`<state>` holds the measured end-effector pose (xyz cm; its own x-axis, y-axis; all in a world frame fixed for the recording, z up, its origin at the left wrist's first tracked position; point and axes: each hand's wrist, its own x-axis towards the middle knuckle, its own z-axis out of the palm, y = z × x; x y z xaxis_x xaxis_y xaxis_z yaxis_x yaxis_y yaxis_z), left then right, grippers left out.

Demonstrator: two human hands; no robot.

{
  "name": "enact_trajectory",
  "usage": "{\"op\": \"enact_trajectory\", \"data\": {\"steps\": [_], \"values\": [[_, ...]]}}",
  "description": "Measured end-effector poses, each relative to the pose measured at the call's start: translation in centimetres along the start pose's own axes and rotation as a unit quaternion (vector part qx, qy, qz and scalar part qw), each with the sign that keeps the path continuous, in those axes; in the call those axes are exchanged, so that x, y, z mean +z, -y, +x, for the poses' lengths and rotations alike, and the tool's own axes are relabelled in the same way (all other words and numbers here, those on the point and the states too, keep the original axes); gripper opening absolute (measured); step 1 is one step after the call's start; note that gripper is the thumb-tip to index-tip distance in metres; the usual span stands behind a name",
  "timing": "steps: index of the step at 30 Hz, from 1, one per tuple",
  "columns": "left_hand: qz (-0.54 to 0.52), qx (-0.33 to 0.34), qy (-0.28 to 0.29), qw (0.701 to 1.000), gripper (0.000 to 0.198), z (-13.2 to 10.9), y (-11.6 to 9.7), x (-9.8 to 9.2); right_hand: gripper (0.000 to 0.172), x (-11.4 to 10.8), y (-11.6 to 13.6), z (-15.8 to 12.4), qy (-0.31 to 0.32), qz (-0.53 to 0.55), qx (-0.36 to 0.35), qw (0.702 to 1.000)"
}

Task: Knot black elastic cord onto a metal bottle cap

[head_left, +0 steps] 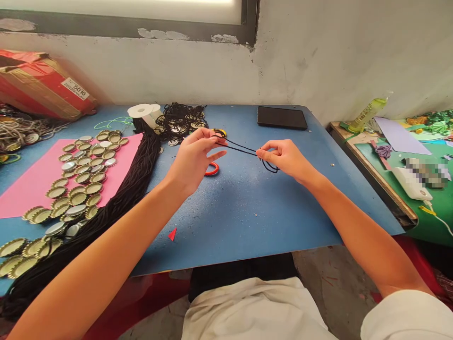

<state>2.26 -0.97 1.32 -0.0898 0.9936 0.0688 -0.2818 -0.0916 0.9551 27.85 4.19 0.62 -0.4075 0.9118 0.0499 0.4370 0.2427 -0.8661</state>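
A black cord point(238, 147) stretches in two strands between my hands above the blue table. My left hand point(197, 156) pinches its left end with thumb and index finger, other fingers spread. My right hand point(283, 158) is closed on the other end, where a small loop hangs below the fingers. Behind and below my left hand lie scissors with a red handle point(213, 169), partly hidden. A long bundle of black cords point(136, 167) runs along the left, beside many bottle caps point(82, 177) on a pink sheet point(21, 189).
At the table's back are a white roll point(144, 113), a heap of corded caps point(182, 120) and a black phone point(282, 117). A red box point(42, 85) stands back left. A green table point(392, 174) at right holds a bottle point(368, 114) and papers. A red scrap point(172, 234) lies near the front.
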Motion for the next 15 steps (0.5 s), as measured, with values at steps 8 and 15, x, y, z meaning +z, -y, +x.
{"op": "enact_trajectory", "data": {"steps": [8,15], "values": [[0.031,-0.01,0.077,0.997,0.021,0.3,-0.9,-0.7,0.08,-0.3,0.3,-0.1,0.002,-0.002,0.006,1.0],[0.42,-0.042,0.187,0.887,0.035,1.2,-1.8,-3.0,0.076,-1.0,0.2,0.1,0.021,0.007,0.004,1.0]]}}
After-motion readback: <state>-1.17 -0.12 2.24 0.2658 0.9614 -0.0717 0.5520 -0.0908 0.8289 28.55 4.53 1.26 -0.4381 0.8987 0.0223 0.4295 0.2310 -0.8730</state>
